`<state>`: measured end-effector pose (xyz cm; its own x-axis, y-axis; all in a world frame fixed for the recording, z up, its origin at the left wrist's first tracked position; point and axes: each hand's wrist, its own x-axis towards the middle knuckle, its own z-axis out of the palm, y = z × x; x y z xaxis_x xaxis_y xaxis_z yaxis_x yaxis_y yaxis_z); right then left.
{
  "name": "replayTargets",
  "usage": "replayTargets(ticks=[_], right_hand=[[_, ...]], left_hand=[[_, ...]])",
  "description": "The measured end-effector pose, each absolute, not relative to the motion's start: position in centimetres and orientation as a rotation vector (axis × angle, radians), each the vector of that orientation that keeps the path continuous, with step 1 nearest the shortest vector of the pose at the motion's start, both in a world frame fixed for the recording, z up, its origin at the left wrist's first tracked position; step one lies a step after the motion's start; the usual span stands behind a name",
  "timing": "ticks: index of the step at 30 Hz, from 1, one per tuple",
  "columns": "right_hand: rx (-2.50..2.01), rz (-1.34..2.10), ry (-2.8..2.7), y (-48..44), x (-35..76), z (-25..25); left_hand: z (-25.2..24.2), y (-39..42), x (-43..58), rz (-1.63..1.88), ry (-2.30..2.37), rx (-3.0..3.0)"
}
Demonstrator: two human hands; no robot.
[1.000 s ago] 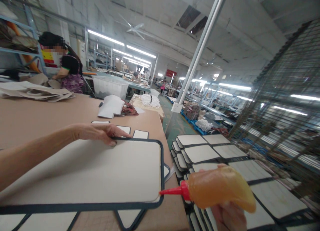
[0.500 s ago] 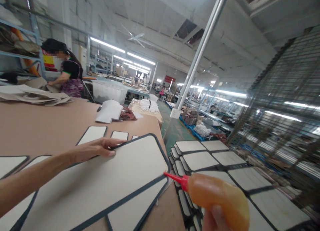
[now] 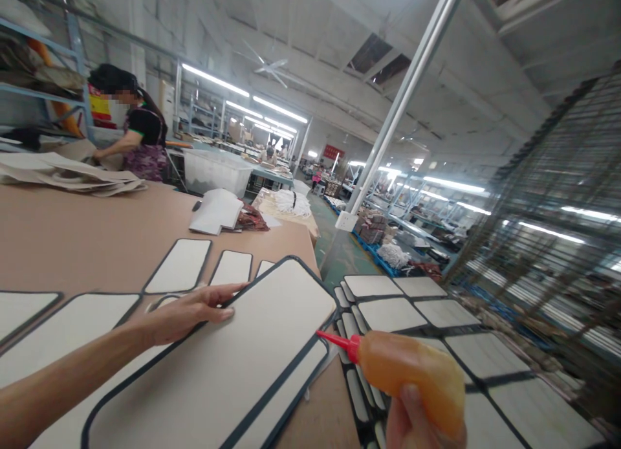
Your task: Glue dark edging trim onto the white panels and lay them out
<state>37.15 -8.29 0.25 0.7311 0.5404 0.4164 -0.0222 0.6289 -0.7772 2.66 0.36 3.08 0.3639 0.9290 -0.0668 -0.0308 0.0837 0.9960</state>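
Observation:
My left hand (image 3: 206, 310) grips the far left edge of a large cream panel (image 3: 233, 345) with a dark border and rounded corners, thumb on its face. The panel is tilted, and another bordered panel (image 3: 305, 358) lies beneath it. In my right hand (image 3: 414, 413) is an amber squeeze bottle (image 3: 412, 371) with a red nozzle. The nozzle's tip is at the panel's right border, near the corner; whether it touches I cannot tell. Part of my right hand is hidden behind the bottle.
More bordered panels (image 3: 179, 266) lie on the brown table (image 3: 87, 229). Layered panels (image 3: 392, 314) are stacked at right, beside a wire rack (image 3: 548, 197). White papers (image 3: 216, 211) lie toward the table's back. A co-worker (image 3: 140, 135) stands at far left, handling brown sheets.
The large panel has turned and shifted in my left hand, so its corner points further right. The bottle has moved slightly left, its nozzle now along the panel's side border.

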Motion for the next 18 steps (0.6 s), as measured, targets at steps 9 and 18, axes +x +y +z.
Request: replayTargets(ticks=[9, 18], right_hand=[[-0.778, 0.564, -0.730, -7.8, 35.5, 0.6], [-0.809, 0.674, -0.784, -7.9, 35.0, -0.3]], left_hand=[[1.9, 0.9, 1.7, 0.893, 0.962, 1.135], [3.3, 0.9, 1.9, 0.858, 0.904, 0.987]])
